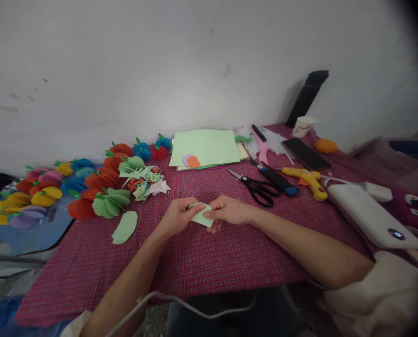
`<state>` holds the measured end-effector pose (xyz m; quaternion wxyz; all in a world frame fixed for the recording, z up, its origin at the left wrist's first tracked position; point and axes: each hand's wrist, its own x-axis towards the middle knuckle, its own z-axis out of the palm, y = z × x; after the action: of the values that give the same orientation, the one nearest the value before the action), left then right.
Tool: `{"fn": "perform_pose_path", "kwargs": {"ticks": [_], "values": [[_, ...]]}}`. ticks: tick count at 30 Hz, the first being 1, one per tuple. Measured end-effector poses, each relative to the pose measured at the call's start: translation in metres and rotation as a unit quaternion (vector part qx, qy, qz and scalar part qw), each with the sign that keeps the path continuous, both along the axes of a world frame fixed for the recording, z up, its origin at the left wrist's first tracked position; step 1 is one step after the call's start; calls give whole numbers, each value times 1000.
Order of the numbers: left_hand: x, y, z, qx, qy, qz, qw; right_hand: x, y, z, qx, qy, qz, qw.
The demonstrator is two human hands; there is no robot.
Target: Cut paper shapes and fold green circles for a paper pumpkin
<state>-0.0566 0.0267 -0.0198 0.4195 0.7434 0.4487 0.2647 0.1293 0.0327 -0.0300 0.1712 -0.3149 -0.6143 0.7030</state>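
Observation:
A pale green paper piece (pixel 202 216) is pinched between my two hands above the checked cloth. My left hand (pixel 179 214) grips its left end, thumb on top. My right hand (pixel 226 210) holds the right side, with some fingers curled beneath. To the left lies a small stack of pale green cut paper shapes (pixel 125 227). Behind my left hand is a heap of green, orange and white paper scraps (pixel 146 181). Black-handled scissors (pixel 256 185) lie behind my right forearm, blades pointing to the back left.
Colourful paper pumpkins (pixel 86 180) crowd the left side. Light green sheets (pixel 205 145) lie at the back, carrying purple and orange cut pieces. Rightward are a yellow glue gun (pixel 309 180), a phone (pixel 306 153), a white power bank (pixel 375 215) and a paper cup (pixel 303 126).

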Motion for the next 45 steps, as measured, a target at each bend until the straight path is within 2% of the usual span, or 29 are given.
{"fn": "perform_pose_path", "kwargs": {"ticks": [6,11,17,21,24,29,34,37,41,43,45], "values": [[-1,1,-1,-8,5,-2,1000,0,1,0,24,-4,-2,1000],[-2,3,1,-7,0,-2,1000,2,5,-7,102,-36,-36,993],[-5,6,-2,45,19,12,999,3,9,-8,301,-102,-84,944],[-4,6,-5,93,53,26,994,5,10,-8,373,-156,-96,910],[-3,6,-4,107,55,19,992,5,10,-7,391,-177,-94,899],[-3,5,-2,110,52,11,993,4,9,-7,372,-160,-75,911],[0,4,-4,89,23,26,995,4,9,-7,354,-148,-98,918],[0,4,-3,87,13,22,996,4,8,-6,321,-124,-96,934],[2,5,-2,50,-31,58,997,2,6,-5,185,-37,-73,979],[4,5,-3,7,-99,96,990,0,6,-4,110,17,-96,989],[9,5,-5,-42,-198,124,971,-2,6,-3,61,60,-146,986]]}}
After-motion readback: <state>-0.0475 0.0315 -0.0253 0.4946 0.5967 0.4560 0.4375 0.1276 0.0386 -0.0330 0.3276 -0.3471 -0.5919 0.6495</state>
